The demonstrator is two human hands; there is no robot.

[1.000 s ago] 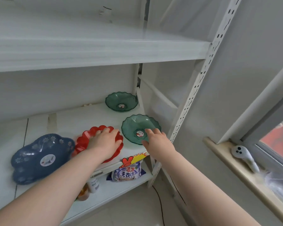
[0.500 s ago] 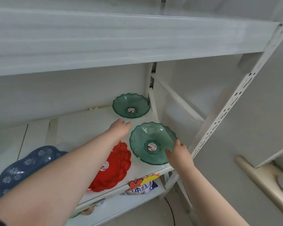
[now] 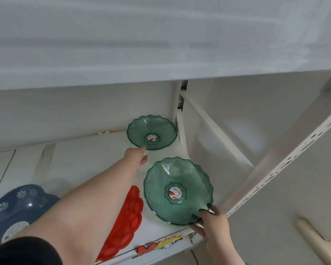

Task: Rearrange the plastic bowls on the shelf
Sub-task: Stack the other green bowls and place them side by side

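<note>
A white shelf (image 3: 88, 150) is being viewed from above, with four plastic bowls resting on it. Compared with a second ago, the left hand (image 3: 136, 156) has been lifted off the red bowl (image 3: 128, 219) at lower centre and is being stretched toward the far green bowl (image 3: 152, 132) at upper centre of the frame; its fingertips are touching that bowl's near rim, the fingers loosely extended and nothing yet being held. The right hand (image 3: 212, 222) has been slid to the near right rim of the near green bowl (image 3: 178, 190) at centre right, and that rim is being pinched between thumb and fingers. This suggests the two green bowls are being taken up next. Both are sitting upright, openings facing up; being round, they have no long axis. A blue bowl (image 3: 17, 203) is lying at lower left.
</note>
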